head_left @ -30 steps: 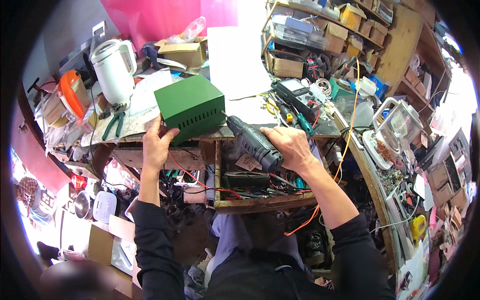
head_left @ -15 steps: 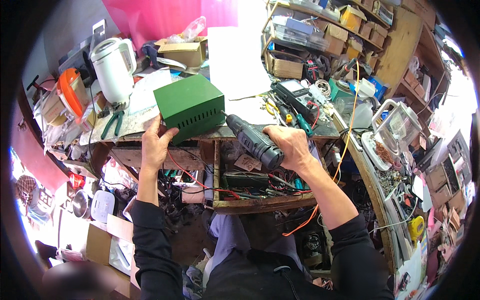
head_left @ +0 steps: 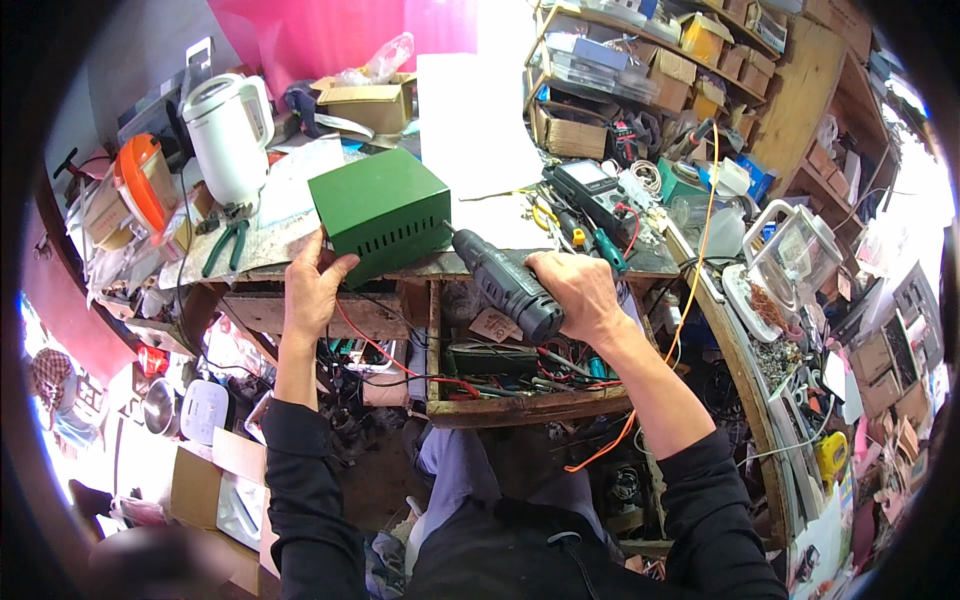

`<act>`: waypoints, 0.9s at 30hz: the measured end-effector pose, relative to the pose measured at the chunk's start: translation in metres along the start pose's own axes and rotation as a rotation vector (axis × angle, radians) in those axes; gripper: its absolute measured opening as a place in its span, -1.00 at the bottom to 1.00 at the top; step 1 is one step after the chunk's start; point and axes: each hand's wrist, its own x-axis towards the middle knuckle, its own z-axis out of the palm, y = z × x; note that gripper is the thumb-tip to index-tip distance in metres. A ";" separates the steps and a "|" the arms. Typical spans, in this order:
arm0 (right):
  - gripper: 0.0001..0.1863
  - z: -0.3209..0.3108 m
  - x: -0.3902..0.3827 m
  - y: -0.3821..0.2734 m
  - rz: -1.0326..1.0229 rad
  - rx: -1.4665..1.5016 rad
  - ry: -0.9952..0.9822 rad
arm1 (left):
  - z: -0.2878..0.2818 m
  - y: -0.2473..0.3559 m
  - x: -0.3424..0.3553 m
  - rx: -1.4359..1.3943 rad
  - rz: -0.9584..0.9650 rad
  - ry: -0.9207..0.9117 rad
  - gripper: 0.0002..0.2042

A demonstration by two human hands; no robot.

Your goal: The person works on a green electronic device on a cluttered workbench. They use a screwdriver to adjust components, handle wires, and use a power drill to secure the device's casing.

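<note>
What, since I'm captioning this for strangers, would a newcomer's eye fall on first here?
Probably the green box at the bench's front edge, its lower left corner in the left hand. Next comes the black power driver in the right hand, its tip at the box's right end. Behind, the bright pink backdrop stands out at the top.

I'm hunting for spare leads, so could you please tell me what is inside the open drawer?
The drawer holds red cables, a dark boxy item and a brown scrap. Whatever lies behind the drill and right hand, or beneath these things, is covered.
</note>
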 end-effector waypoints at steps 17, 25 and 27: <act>-0.68 0.009 -0.004 -0.014 0.008 -0.077 0.039 | 0.005 0.000 -0.001 0.016 0.048 0.064 -0.38; -0.68 0.011 -0.006 -0.015 0.048 -0.070 0.031 | 0.009 0.000 0.002 -0.002 0.078 0.040 -0.44; -0.67 0.012 -0.003 -0.019 0.036 -0.075 0.058 | 0.006 0.003 0.001 0.029 0.041 0.037 -0.43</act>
